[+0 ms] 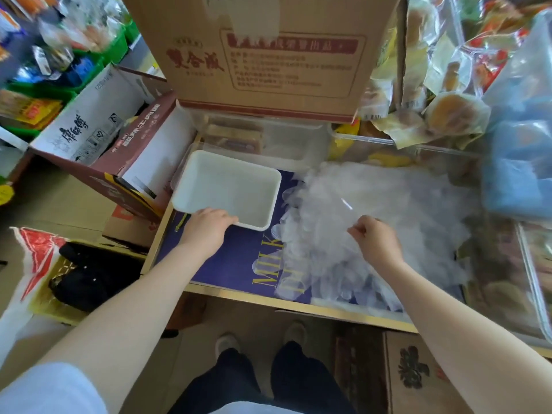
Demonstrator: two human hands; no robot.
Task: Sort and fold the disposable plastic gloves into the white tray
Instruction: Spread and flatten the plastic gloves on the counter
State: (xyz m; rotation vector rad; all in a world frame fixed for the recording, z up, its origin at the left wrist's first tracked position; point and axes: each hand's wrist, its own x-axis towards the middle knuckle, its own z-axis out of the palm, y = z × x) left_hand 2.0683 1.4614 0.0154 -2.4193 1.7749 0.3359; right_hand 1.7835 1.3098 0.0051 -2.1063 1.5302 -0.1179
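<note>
A white tray lies on a dark blue printed board, with nothing in it. My left hand grips the tray's near edge, fingers curled over the rim. To the right a loose heap of clear disposable plastic gloves covers the board. My right hand is over the heap's near side and pinches a thin sheet of glove plastic between thumb and fingers, lifting it slightly.
A big brown cardboard box stands just behind the tray. Open cartons crowd the left. Bagged snacks and a blue plastic bundle fill the right. The board's front edge runs above my feet.
</note>
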